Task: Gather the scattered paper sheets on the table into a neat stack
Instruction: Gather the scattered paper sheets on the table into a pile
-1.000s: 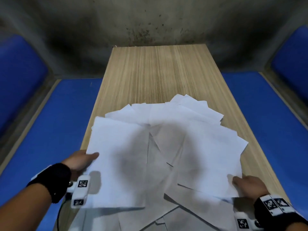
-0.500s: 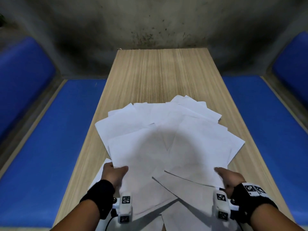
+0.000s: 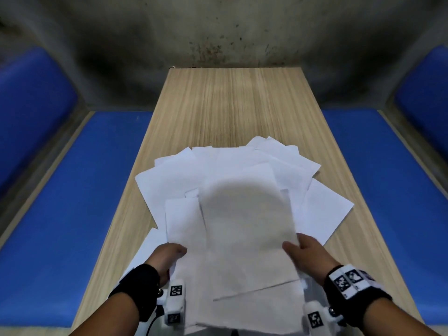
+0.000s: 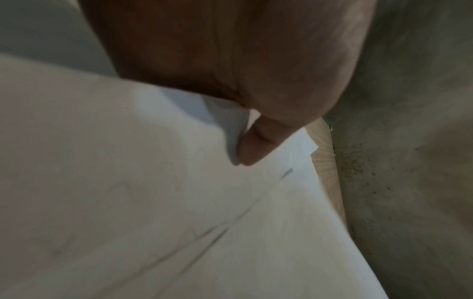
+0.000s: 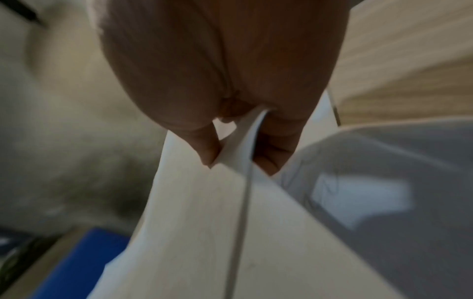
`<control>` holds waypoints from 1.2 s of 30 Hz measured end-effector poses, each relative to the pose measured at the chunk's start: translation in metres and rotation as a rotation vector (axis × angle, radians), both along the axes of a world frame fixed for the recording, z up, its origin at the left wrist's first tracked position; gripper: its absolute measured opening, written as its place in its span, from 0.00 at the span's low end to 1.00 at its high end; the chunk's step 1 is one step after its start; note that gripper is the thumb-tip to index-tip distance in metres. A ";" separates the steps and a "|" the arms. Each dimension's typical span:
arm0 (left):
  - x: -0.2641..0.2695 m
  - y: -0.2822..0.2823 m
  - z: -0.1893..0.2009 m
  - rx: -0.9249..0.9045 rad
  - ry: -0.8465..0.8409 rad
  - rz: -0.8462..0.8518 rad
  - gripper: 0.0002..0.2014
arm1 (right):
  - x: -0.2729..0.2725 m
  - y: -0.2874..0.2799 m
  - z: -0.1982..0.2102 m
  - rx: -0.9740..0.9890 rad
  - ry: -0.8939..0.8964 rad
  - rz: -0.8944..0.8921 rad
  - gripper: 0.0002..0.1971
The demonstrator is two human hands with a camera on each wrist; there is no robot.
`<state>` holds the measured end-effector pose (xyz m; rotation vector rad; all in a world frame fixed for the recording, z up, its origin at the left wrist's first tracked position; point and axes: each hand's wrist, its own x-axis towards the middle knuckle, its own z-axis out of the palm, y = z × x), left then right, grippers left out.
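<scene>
Two blue padded seats (image 3: 80, 214) flank one long table (image 3: 232, 105) of pale wood-grain laminate. Left hand (image 3: 167, 259): thumb on top, fingers hidden beneath, grasping the left edge of the paper sheets (image 3: 244, 226). The sheets are plain white rectangles, overlapping in a loose fan on the near half of the table; at least ten edges show, exact count unclear. No legible writing. Right hand (image 3: 305, 255): thumb and fingers pinch the right edge of the upper sheets. Each wrist carries one black band with square-coded markers.
</scene>
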<state>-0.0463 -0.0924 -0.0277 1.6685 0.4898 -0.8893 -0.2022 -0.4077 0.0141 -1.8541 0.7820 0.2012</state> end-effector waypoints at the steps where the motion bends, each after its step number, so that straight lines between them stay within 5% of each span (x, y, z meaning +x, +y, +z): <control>1: -0.001 0.000 0.003 -0.063 0.042 0.028 0.08 | 0.004 0.009 -0.007 -0.045 0.034 0.090 0.09; 4: -0.006 -0.003 0.013 -0.207 0.113 0.075 0.16 | 0.017 0.037 -0.014 -0.093 0.074 0.300 0.11; 8: -0.014 -0.002 0.007 -0.075 -0.017 -0.004 0.17 | 0.034 0.052 -0.026 -0.101 0.124 0.386 0.09; 13: -0.014 0.009 -0.001 0.029 -0.063 0.079 0.15 | 0.047 0.013 -0.024 -0.417 0.217 -0.373 0.25; 16: -0.016 0.012 -0.006 0.060 -0.082 0.089 0.12 | 0.053 -0.016 -0.025 -0.276 0.384 -0.478 0.33; 18: -0.017 0.014 -0.008 0.051 -0.080 0.103 0.12 | 0.059 -0.021 -0.027 -0.094 0.282 -0.507 0.28; 21: -0.017 0.015 -0.016 0.036 -0.065 0.104 0.15 | 0.071 -0.016 -0.023 0.003 0.193 -0.433 0.10; 23: -0.017 0.015 -0.018 0.043 -0.052 0.100 0.15 | 0.079 -0.014 -0.025 0.040 0.250 -0.325 0.10; 27: -0.017 0.014 -0.014 0.045 -0.065 0.108 0.19 | 0.080 -0.008 -0.026 0.065 0.294 -0.218 0.25; 29: -0.019 0.013 -0.011 0.048 -0.078 0.096 0.16 | 0.079 -0.002 -0.015 -0.047 0.290 -0.114 0.20; 34: -0.022 0.016 -0.006 0.041 -0.068 0.125 0.17 | 0.078 -0.014 0.029 -0.178 -0.013 -0.196 0.09; 36: -0.026 0.017 -0.004 0.022 -0.063 0.140 0.10 | 0.075 -0.026 0.053 -0.233 -0.115 -0.194 0.08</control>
